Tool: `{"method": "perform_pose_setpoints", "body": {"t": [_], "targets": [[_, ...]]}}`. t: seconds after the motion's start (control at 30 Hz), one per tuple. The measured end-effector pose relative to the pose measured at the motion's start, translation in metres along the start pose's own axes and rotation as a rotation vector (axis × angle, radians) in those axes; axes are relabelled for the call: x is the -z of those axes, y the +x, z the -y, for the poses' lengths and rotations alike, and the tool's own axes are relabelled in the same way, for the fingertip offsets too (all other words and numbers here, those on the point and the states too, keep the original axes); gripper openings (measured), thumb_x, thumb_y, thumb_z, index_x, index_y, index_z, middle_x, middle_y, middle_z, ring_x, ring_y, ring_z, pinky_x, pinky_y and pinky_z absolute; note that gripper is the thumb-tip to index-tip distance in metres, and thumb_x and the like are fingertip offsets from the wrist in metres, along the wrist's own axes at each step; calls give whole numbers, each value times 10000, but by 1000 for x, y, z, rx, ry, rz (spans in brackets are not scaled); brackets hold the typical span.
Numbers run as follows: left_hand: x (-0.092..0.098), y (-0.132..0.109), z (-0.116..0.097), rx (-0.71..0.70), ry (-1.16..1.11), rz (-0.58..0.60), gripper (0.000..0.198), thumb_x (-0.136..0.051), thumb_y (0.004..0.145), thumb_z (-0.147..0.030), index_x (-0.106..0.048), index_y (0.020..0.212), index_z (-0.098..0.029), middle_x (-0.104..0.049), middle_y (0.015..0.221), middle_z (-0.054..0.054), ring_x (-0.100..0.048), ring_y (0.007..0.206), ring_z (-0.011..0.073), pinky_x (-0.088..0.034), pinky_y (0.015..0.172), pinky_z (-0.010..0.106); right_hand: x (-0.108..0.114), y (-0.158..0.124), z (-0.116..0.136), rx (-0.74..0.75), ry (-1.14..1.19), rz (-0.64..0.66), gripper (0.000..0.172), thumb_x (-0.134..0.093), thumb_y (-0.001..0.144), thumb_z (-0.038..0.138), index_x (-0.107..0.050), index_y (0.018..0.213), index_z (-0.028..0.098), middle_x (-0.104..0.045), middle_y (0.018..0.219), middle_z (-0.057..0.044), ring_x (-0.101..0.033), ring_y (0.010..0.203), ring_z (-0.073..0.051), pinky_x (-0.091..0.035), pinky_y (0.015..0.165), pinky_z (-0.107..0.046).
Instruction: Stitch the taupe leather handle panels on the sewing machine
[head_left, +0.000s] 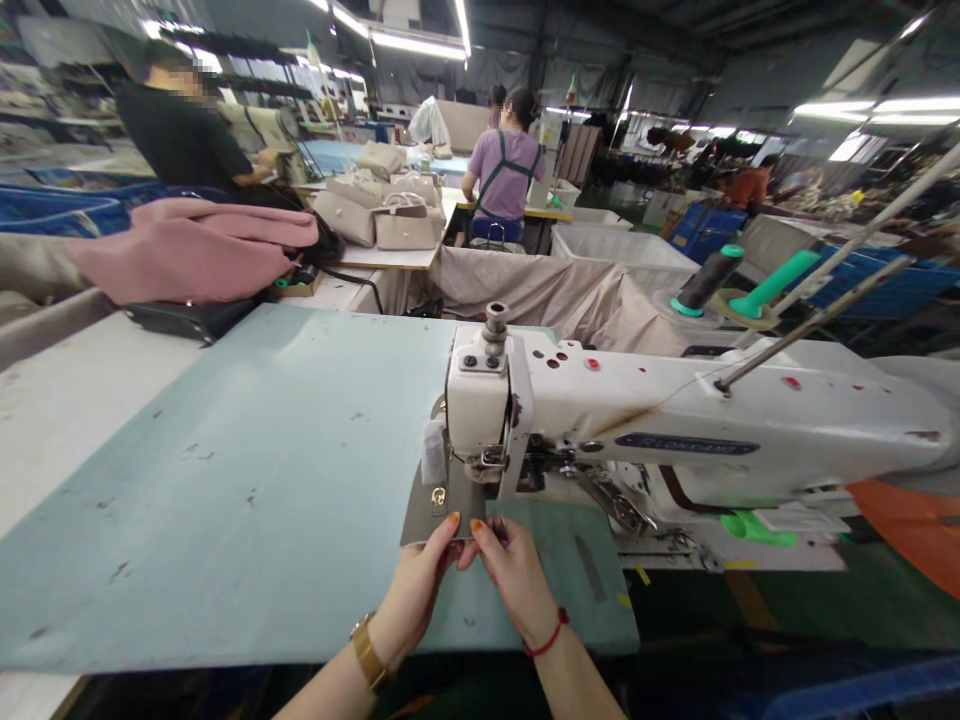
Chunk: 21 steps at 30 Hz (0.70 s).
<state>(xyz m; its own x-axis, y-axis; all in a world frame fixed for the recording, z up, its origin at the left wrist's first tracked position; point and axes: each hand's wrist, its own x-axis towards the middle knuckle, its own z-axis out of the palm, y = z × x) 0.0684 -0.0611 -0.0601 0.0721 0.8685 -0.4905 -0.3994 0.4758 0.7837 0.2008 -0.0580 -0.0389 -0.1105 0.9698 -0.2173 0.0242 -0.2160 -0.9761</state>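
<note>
Hands: left hand (420,590) and right hand (514,585) close together, both pinching the near end of the taupe panel (442,515).
Panel: flat on the counter (225,480), near its front edge, far end under the industrial sewing machine (675,420).
Long axis: runs forward from hands to needle.
Nearer hand: right, to the machine.
</note>
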Motion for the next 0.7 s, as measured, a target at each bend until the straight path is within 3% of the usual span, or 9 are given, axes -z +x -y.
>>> {"method": "perform_pose_setpoints", "body": {"t": [0.1,0.23,0.33,0.5,0.57,0.7], "targets": [[2,3,-4,-24,122,-76,436,-675,720,-523,-556,532,-148,-560,586,12,-490,643,152,-391,662,260,6,-6,-1,20,-20,27,378,-547,882,419,-645,634,151,-539,496,15,-307,443,-88,-275,494,-219],[8,3,-6,9,252,-40,475,-628,736,-566,-506,512,-166,-479,557,-8,-432,621,148,-348,635,263,14,-9,-11,-61,128,8,330,-532,877,440,-649,798,142,-612,547,3,-206,396,-67,-173,428,-213],[9,3,-4,5,254,-15,475,-608,742,-575,-508,518,-168,-471,567,-7,-423,623,152,-346,637,270,13,-5,-11,-90,181,-26,422,-484,888,519,-627,755,146,-584,525,9,-176,377,-59,-129,415,-222],[11,7,2,-3,222,-18,474,-620,728,-579,-515,511,-170,-472,570,-4,-418,613,159,-350,642,285,4,3,-1,-66,80,-15,507,-548,854,545,-556,527,157,-413,439,44,-279,406,-69,-208,441,-224],[11,8,4,12,200,-22,482,-628,716,-588,-507,495,-178,-467,555,-2,-417,609,167,-357,649,294,1,4,-2,-75,101,-21,490,-581,830,544,-521,527,164,-431,464,45,-311,415,-67,-217,442,-218],[8,7,6,27,139,-12,485,-638,705,-589,-496,485,-180,-449,537,-10,-392,594,155,-353,616,274,-3,2,-6,-147,176,-9,474,-534,827,591,-535,626,162,-479,489,47,-238,370,-46,-154,404,-209]]}}
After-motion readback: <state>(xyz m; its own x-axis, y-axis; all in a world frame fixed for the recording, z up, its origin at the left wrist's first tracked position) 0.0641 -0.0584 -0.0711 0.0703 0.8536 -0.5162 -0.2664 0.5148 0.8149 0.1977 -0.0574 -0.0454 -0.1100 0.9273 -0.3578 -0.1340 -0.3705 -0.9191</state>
